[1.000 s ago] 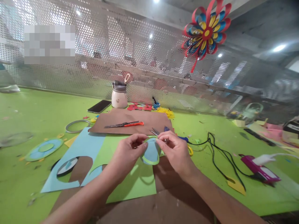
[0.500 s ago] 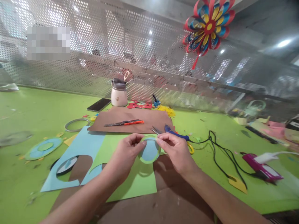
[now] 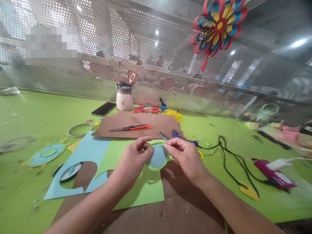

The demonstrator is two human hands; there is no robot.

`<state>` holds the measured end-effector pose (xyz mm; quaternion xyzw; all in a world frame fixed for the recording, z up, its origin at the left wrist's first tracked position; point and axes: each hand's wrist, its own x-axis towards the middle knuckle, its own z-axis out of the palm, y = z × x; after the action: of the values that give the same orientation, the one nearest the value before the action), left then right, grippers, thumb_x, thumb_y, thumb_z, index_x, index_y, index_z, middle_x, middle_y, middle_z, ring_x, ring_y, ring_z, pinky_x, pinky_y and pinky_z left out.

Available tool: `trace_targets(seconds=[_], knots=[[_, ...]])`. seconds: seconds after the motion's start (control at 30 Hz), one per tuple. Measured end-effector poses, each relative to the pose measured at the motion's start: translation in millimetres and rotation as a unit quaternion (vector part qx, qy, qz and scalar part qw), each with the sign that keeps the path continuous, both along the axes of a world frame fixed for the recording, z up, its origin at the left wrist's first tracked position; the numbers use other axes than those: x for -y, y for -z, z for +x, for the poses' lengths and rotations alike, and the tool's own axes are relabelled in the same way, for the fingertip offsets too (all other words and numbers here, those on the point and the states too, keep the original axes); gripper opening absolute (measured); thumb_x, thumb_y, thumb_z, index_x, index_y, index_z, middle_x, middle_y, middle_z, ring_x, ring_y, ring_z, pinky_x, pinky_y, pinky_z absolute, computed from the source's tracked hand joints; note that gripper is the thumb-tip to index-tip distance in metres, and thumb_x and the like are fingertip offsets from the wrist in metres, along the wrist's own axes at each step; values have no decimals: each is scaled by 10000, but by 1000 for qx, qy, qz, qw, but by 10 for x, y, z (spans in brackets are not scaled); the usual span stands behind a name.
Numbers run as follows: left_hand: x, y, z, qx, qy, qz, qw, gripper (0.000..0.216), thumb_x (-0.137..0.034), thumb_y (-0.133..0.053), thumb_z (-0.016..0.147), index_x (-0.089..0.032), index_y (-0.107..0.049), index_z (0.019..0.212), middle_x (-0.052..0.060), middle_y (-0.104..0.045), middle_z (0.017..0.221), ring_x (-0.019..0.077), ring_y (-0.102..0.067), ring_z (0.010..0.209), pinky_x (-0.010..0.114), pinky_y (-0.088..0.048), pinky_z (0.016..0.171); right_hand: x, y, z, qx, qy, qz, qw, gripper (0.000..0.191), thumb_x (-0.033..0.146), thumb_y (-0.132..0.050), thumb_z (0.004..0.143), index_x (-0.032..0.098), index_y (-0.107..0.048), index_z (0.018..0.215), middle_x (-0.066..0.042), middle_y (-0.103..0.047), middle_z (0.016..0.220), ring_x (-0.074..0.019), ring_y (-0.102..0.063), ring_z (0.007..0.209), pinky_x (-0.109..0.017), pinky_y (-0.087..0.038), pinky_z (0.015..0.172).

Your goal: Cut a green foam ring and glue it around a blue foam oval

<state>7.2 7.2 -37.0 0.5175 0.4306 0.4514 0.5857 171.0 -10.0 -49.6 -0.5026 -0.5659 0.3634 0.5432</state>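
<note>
Between my two hands is a round paper disc (image 3: 158, 157), light blue in the middle with a green rim. My left hand (image 3: 136, 152) pinches its left edge between thumb and fingers. On the upper right edge, my right hand (image 3: 182, 152) grips it with thumb and fingertips. Below the disc lies a green paper sheet (image 3: 143, 193), and to its left a blue paper sheet (image 3: 95, 148) with round cut-outs. Just beyond my hands are scissors (image 3: 163, 136), partly hidden, and a blue glue gun (image 3: 185, 139). An orange-handled utility knife (image 3: 131, 127) rests on brown cardboard (image 3: 161, 122).
At left lie a blue-green paper flower shape (image 3: 47, 155) and a metal ring (image 3: 81, 130). A phone (image 3: 103, 109) and a white jug (image 3: 124, 99) stand near the mesh screen. Black cable (image 3: 234, 156) runs right to a magenta power strip (image 3: 275, 174).
The disc has shifted slightly right and tilted a little, still pinched by both hands. The rest of the table looks the same.
</note>
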Motion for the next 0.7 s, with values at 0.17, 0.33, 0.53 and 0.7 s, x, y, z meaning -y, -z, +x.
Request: trace_targets(seconds=[0.17, 0.33, 0.53, 0.7], knots=[[-4, 16, 17, -6, 1, 35, 999, 388, -252, -630, 711, -146, -562, 1078, -30, -502, 744, 105, -489, 661, 219, -388, 603, 3, -10, 7, -6, -1, -4, 1000, 86, 252, -646, 762, 181, -649, 713, 9, -624, 678, -132, -542, 611, -245, -438, 575], [-19, 54, 5, -12, 15, 71, 997, 331, -210, -612, 729, -188, -543, 1051, -44, -486, 722, 101, -472, 658, 199, -382, 584, 23, -45, 10, -8, 0, -4, 1000, 98, 235, -644, 756, 178, -630, 678, 7, -615, 691, -131, -530, 616, -244, -424, 575], [5, 90, -6, -10, 36, 120, 992, 211, -203, -554, 788, -250, -477, 979, -62, -483, 725, 95, -453, 616, 192, -367, 537, 15, -37, 28, -14, -8, -4, 1000, 89, 231, -635, 769, 177, -640, 698, 15, -611, 673, -130, -530, 630, -244, -430, 594], [-5, 96, 3, -26, 31, 144, 989, 93, -170, -550, 780, -226, -500, 834, -59, -492, 721, 88, -444, 618, 185, -357, 537, 0, -26, 31, -18, -9, -6, 1000, 87, 233, -637, 772, 172, -645, 711, 14, -611, 669, -124, -525, 627, -238, -428, 589]])
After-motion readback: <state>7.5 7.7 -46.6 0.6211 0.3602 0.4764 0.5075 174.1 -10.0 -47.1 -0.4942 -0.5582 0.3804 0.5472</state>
